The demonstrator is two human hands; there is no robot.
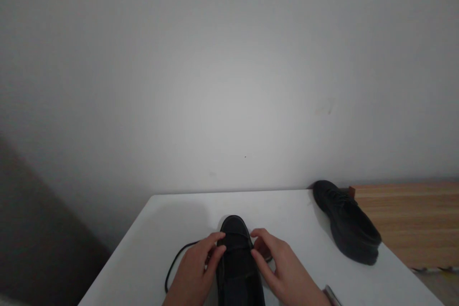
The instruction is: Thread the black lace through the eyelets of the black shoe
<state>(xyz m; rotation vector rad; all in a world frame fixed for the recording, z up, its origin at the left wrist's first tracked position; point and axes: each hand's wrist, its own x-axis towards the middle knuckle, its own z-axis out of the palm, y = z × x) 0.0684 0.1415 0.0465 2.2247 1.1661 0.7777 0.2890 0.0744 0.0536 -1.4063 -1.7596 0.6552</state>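
Observation:
A black lace-up shoe (237, 258) lies on the white table (172, 229), toe pointing away from me. My left hand (195, 270) rests against its left side, fingertips pinching at the lacing near the front. My right hand (283, 267) touches the right side, fingers curled at the same lacing. A loose black lace (175, 260) loops out over the table to the left of the shoe.
A second black shoe (346, 222) sits near the table's far right corner, toe away. Beyond it is a wooden surface (412, 220). A plain grey wall (229, 67) fills the upper view. A thin metallic object (332, 295) peeks in at the bottom right.

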